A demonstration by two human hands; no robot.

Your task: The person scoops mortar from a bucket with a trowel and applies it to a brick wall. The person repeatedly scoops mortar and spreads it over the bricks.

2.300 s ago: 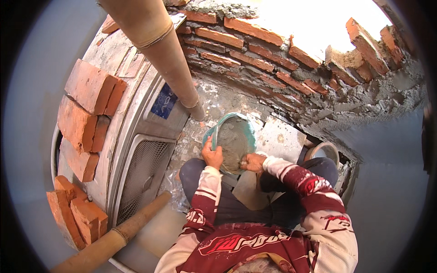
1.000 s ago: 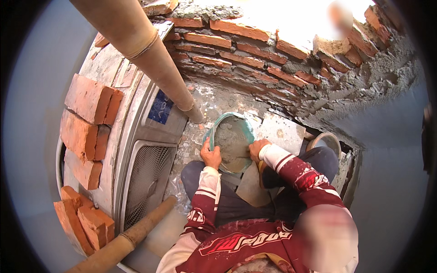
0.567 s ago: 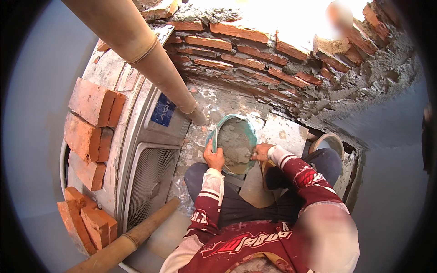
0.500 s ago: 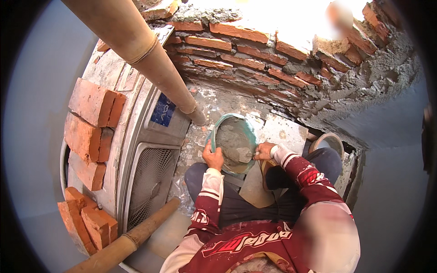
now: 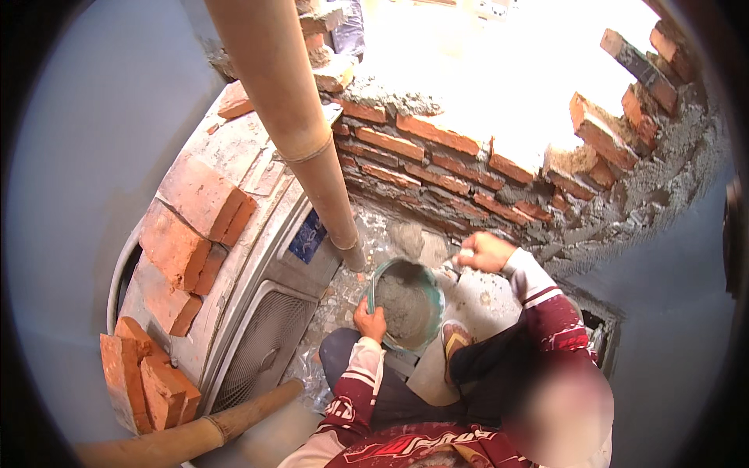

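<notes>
My left hand [image 5: 371,321] is closed on the rim at the left of a green bucket [image 5: 433,327] holding grey mortar [image 5: 396,306]. My right hand [image 5: 485,254] is raised beyond the bucket's right side, closed on the handle of a trowel. The trowel's blade [image 5: 426,248], blurred by motion, appears to carry grey mortar above the bucket's far edge. My foot in a sandal [image 5: 456,343] rests beside the bucket, near a pale speckled slab [image 5: 488,300].
A rough brick wall [image 5: 437,140] with grey mortar curves across the back. At left, loose bricks [image 5: 175,246] lie on a metal outdoor unit [image 5: 257,343] with a grille. A thick bamboo pole [image 5: 281,101] slants down beside it; another pole [image 5: 234,425] lies low at left.
My right hand has lifted out of the bucket toward the upper right with the trowel. My left hand stays on the rim. The view has shifted, showing more of the wall's top.
</notes>
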